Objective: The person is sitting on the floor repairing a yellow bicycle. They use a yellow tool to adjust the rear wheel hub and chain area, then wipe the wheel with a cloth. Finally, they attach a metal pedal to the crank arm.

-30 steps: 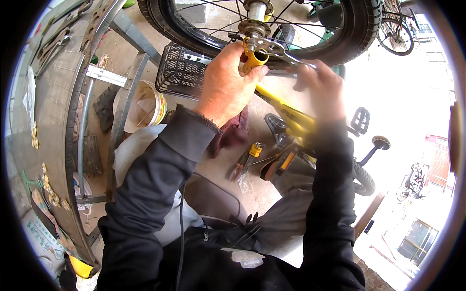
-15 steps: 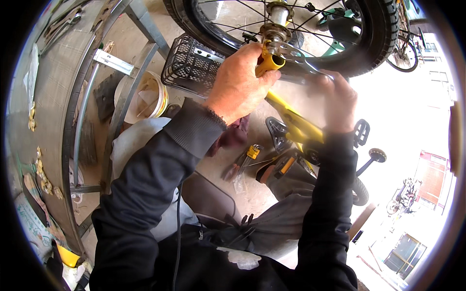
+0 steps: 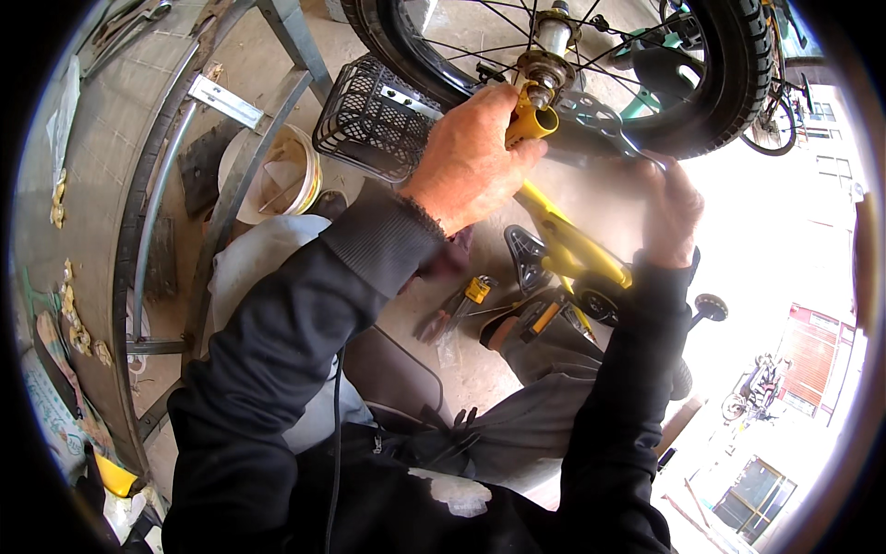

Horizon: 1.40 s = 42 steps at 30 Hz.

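Note:
My left hand (image 3: 475, 155) is closed around the open-ended yellow tube (image 3: 533, 127) of a bicycle frame, close to the wheel's axle end (image 3: 541, 94). In my right hand (image 3: 674, 210) is a silver flat wrench (image 3: 632, 148), gripped by its handle. Its wide head with several holes (image 3: 589, 109) lies just right of the axle end; whether they touch, I cannot tell. Above both hands stands the spoked wheel, with its metal hub (image 3: 552, 57) and black tyre (image 3: 734, 115). The yellow frame (image 3: 577, 238) runs down between my forearms; my right hand is slightly blurred.
A black mesh basket (image 3: 365, 120) is left of the wheel, near a white bucket (image 3: 293, 175) and a metal rack (image 3: 221, 198). On the floor lies a yellow-and-black hand tool (image 3: 471, 294). Pedals (image 3: 524, 254) stick out from the frame beside my legs.
The wrench head has shifted right, away from the axle end, along with my right hand. My left hand keeps its hold on the yellow tube. The whole view has shifted slightly.

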Tool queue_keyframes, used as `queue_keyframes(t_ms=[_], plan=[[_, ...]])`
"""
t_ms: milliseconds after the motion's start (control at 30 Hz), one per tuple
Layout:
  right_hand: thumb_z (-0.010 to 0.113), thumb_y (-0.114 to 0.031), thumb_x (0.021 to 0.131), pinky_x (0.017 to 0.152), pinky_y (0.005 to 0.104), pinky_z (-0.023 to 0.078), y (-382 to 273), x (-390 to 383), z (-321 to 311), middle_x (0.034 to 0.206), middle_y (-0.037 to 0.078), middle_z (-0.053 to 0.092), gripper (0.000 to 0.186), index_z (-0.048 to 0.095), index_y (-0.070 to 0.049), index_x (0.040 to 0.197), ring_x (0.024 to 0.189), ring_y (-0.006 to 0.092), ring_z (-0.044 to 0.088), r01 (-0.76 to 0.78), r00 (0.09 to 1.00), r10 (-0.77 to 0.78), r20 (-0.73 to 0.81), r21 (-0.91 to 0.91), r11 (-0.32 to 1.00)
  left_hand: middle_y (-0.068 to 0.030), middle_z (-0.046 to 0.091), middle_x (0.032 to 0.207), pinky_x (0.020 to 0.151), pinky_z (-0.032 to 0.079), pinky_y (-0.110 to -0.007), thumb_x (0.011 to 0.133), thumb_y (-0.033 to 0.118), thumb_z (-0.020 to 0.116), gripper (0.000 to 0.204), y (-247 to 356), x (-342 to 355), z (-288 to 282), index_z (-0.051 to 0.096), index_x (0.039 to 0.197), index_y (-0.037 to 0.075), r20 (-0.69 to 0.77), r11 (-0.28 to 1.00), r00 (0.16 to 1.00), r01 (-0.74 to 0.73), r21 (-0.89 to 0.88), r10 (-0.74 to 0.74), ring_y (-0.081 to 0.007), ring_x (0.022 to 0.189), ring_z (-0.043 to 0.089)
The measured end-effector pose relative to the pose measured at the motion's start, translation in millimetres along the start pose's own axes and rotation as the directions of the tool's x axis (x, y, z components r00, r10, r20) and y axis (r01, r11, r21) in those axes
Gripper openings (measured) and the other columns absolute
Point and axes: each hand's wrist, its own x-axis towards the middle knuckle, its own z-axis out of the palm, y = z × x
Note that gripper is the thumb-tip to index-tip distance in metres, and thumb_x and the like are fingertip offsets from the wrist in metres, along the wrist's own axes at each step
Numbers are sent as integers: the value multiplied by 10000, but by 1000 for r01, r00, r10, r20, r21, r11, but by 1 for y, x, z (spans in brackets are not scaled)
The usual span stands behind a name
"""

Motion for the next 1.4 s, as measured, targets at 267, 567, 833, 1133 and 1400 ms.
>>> queue_keyframes(t_ms=[267,567,833,1133,1400], plan=[[625,-86,924,631,234,483,-22,-1,3,838,81,687,147,667,24,1013,674,99,572,-18,1000,21,11,-174,985,-139,640,1030,852,503,-348,804,122,695,410,10,-5,0,557,1181,38,8,999,999,41,34,-41,-270,934,638],[671,-64,869,589,189,435,-81,28,7,819,9,681,126,692,-27,988,700,32,562,32,997,-6,73,-350,936,-157,634,1060,884,480,-379,813,166,672,405,12,-5,-2,542,1174,37,37,994,995,86,61,-89,-316,1014,616],[672,-68,855,677,227,493,-117,54,13,823,84,690,178,675,-10,1023,752,84,638,347,924,-186,335,-524,778,-143,631,1031,864,483,-391,840,150,634,323,12,-1,-2,547,1134,48,52,994,997,53,99,-58,-323,980,618],[666,-109,865,597,312,459,-112,43,20,723,111,639,131,642,-50,979,606,162,581,215,972,-93,215,-663,717,-144,631,990,841,487,-399,838,165,629,282,9,-1,-2,557,1082,43,31,998,999,17,61,-19,-331,934,619],[653,-135,882,611,336,476,-99,28,33,747,152,621,121,596,-58,957,645,297,605,210,974,-205,92,-695,688,-126,656,972,807,502,-369,847,168,661,329,6,1,2,559,1142,66,22,989,997,72,127,-76,-290,896,637]])
